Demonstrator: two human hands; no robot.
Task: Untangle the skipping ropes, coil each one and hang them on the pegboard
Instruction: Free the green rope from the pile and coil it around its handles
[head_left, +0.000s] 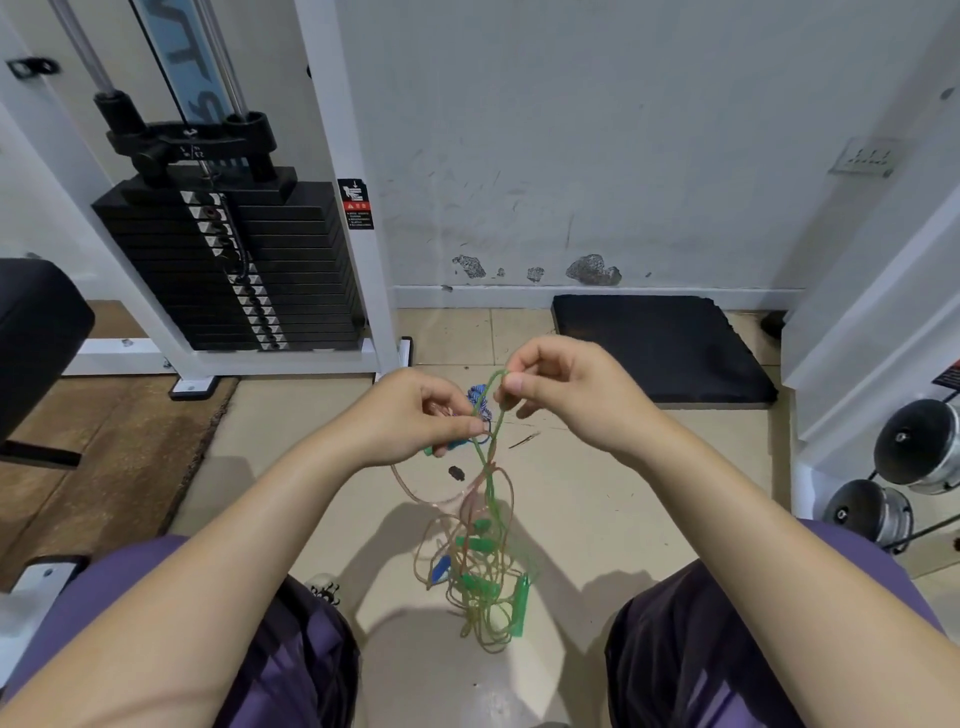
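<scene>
Now | right hand (566, 400) pinches green rope (491, 457) loop | left hand (415, 421) grips tangled ropes (483, 566)

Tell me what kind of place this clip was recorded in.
Most likely a small gym: a cable machine's weight stack, dumbbells at the right, and a black floor mat by the wall.

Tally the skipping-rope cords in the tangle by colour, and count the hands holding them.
Green cord: 1 seen
Pinkish clear cord: 1 seen
Blue-and-white braided cord: 1
Hands gripping cord: 2, left hand and right hand
Total: 3 cord colours, 2 hands; the tangle may hide more.
</scene>
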